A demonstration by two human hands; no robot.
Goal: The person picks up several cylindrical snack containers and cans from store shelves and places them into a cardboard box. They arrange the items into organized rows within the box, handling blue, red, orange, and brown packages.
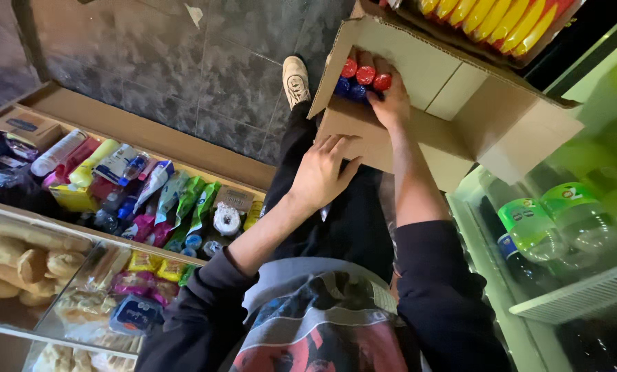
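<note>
1. Head view: the cardboard box [419, 103] serves as landmark; it rests tilted on the person's lap, flaps open.
2. Right hand [390, 93] is inside the box, fingers closed around a cluster of small bottles [363, 77] with red and blue caps.
3. Left hand [322, 172] lies flat and open against the box's near outer wall, steadying it, gripping nothing.
4. Step in hand, by judgement: lifting bottles out of the box. The next move calls for a firm grip on the whole cluster and clearance past the near flap.
5. Bottles appear small, round-capped and tightly packed; their bodies are hidden by the fingers.
6. Left of the box, a wooden display shelf [143, 131] holds assorted packets. Right of it, a cooler rack [584, 293] carries large green-labelled bottles [550, 220].
</note>
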